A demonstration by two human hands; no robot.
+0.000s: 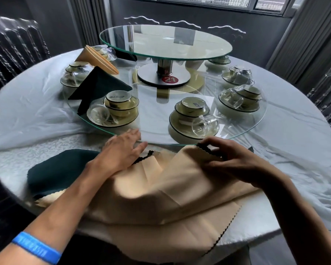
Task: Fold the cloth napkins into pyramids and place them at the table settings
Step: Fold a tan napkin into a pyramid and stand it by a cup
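- Beyond both hands, a glass turntable (252, 119) carries place settings: each plate (111, 121) holds upturned bowls stacked on it, with a clear glass cup (99, 113) lying on its side against them.
- Past the left hand (120, 150), two folded napkins stand on the turntable, a dark green pyramid (97, 87) and behind it a peach pyramid (96, 58), points up and leaning away.
- The peach napkin (161, 192) lies under both hands on the table (294, 150), spread wide, its long run going from the left forearm towards the right one, its zigzag edge hanging over the near rim.
- The left hand lies flat on it, fingers straight, pressing.
- The right hand (227, 159) pinches a dark scalloped corner of cloth, lifted slightly.
- Left of the left wrist, a dark green napkin (57, 171) lies flat.
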